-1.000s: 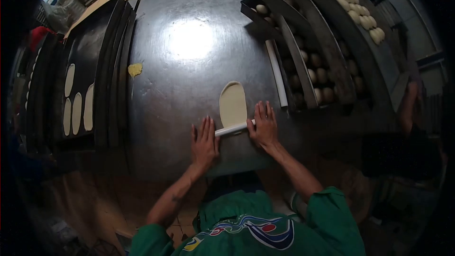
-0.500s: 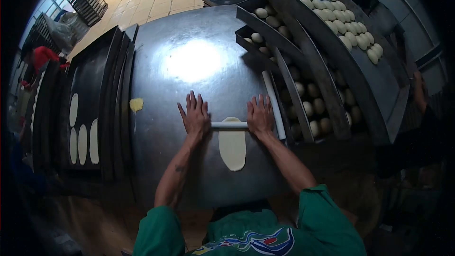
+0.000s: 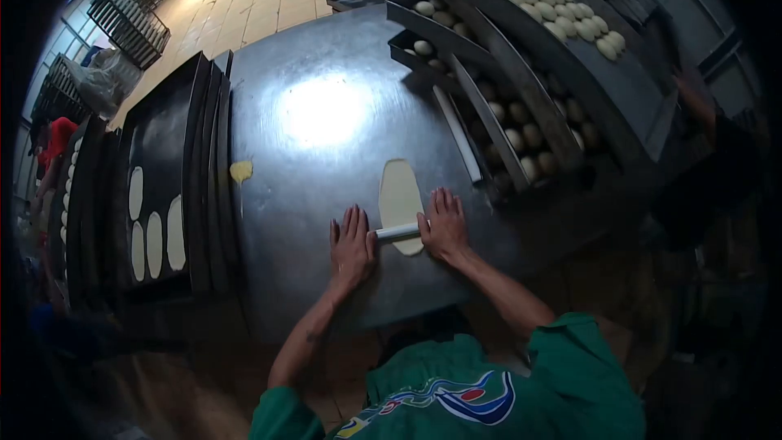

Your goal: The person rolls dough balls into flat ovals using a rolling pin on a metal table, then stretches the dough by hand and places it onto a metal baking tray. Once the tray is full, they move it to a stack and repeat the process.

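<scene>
A pale, thin rolling pin [image 3: 398, 232] lies across the lower part of a flattened oval of dough [image 3: 400, 187] on the metal table. My left hand [image 3: 353, 249] rests flat over the pin's left end, fingers stretched forward. At the other end, my right hand [image 3: 445, 228] presses down with its fingers extended and its thumb beside the pin. The ends of the pin are hidden under my palms. A short piece of dough shows on the near side of the pin, and the longer part extends beyond it.
Left of the table, a dark tray [image 3: 167, 143] holds several flattened dough ovals [image 3: 155, 244]. A yellow lump [image 3: 241, 171] sits near that edge. On the right are a white bar [image 3: 458, 134] and stacked trays [image 3: 521, 41] with dough balls [image 3: 562, 10]. Another person's arm [image 3: 695, 94] is at far right.
Both my hands and the rolling pin have come toward me along the dough, from its far end to near its close end. The camera view has shifted slightly.
</scene>
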The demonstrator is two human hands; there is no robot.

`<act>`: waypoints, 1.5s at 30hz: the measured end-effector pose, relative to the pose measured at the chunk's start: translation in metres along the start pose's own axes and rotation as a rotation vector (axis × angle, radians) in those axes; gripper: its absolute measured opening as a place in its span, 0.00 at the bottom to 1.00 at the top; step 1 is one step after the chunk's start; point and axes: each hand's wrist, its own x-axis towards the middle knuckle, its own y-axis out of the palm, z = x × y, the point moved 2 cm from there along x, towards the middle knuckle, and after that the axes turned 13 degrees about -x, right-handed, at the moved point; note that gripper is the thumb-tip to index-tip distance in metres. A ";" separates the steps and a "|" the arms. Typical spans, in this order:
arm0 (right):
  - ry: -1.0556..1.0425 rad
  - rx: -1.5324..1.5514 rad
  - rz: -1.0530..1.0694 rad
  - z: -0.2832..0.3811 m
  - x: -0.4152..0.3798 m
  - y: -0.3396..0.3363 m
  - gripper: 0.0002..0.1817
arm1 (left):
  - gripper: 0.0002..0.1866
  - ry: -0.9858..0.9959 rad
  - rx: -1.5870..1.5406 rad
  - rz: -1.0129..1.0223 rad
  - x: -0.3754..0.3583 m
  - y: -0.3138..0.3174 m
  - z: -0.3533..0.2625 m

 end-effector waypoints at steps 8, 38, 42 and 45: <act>-0.166 0.232 -0.041 -0.008 -0.084 -0.007 0.24 | 0.30 0.106 0.021 -0.103 -0.094 0.005 -0.026; -0.408 -0.014 0.423 -0.284 0.158 -0.306 0.30 | 0.09 -0.356 -0.813 -0.632 -0.182 -0.035 -0.026; -0.421 0.019 0.297 -0.286 0.160 -0.308 0.24 | 0.11 -0.421 -0.837 -0.593 -0.194 -0.026 -0.006; -0.324 0.092 0.267 -0.279 0.150 -0.315 0.20 | 0.13 -0.458 -0.743 -0.576 -0.204 -0.021 0.013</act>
